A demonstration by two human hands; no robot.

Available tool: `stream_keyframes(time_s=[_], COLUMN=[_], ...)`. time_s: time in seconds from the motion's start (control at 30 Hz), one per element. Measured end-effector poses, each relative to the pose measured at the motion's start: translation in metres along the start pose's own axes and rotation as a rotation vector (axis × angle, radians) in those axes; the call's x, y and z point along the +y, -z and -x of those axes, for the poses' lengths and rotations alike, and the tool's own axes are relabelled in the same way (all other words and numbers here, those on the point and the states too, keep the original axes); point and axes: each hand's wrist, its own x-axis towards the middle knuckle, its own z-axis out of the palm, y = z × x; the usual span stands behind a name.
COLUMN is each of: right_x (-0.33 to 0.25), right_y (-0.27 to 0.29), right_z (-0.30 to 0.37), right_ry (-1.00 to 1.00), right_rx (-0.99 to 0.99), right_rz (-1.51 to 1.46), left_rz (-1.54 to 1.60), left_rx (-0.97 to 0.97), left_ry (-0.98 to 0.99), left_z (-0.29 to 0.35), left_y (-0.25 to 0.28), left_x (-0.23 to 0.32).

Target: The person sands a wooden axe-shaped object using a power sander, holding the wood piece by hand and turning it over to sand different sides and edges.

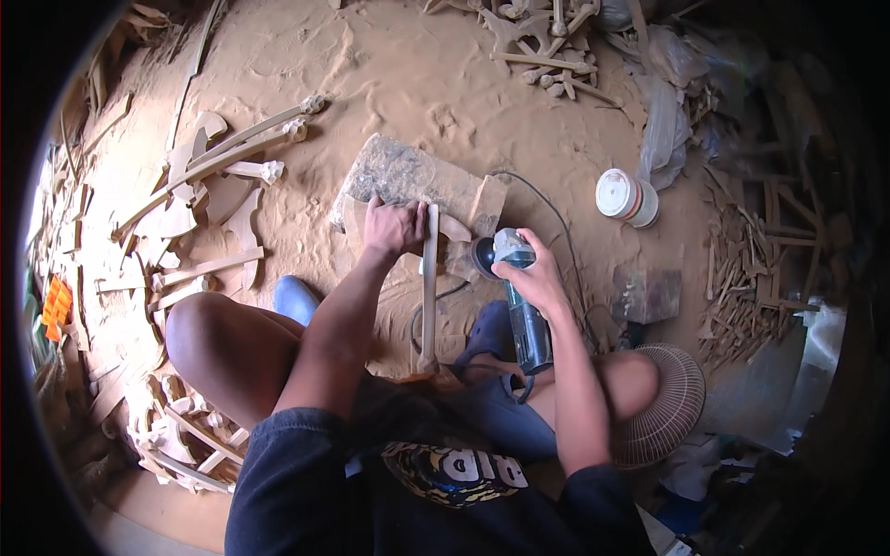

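My left hand (396, 225) is closed around the upper end of a pale carved wooden piece (429, 287), pressing it against a worn, dusty block (408, 176). The piece has a long straight bar running down toward my lap and a curved arm at its top right. In my right hand (536, 269) is a dark green angle grinder (530, 334), gripped near its head. Its round dark disc (483, 259) faces the wood, just right of the curved arm; whether the two touch, I cannot tell. My left fingertips are partly hidden behind the wood.
Sawdust covers the floor (371, 83). Carved wooden parts (218, 171) lie to the left, with another heap (547, 60) at the far right. A white-lidded tub (614, 193), a black cord (565, 232), a pile of sticks (737, 287) and a round wire fan guard (681, 408) occupy the right side.
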Motion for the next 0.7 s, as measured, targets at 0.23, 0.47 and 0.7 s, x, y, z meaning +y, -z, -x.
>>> stream_keyframes(time_s=[0.23,0.47,0.7], right_x=[0.011,-0.010,-0.006], right_y=[0.035,0.056,0.018], right_z=[0.041,0.057,0.058], right_ry=[0.203,0.414,0.274], right_rx=[0.255,0.398,0.200], right_rz=[-0.050,-0.045,0.334], left_rz=[-0.070,0.019,-0.082], left_rx=[-0.092,-0.202,-0.349], left_ry=[0.000,0.133,0.152], left_z=[-0.018,-0.053,0.005], left_y=[0.014,0.044,0.008], left_x=[0.006,-0.006,0.024])
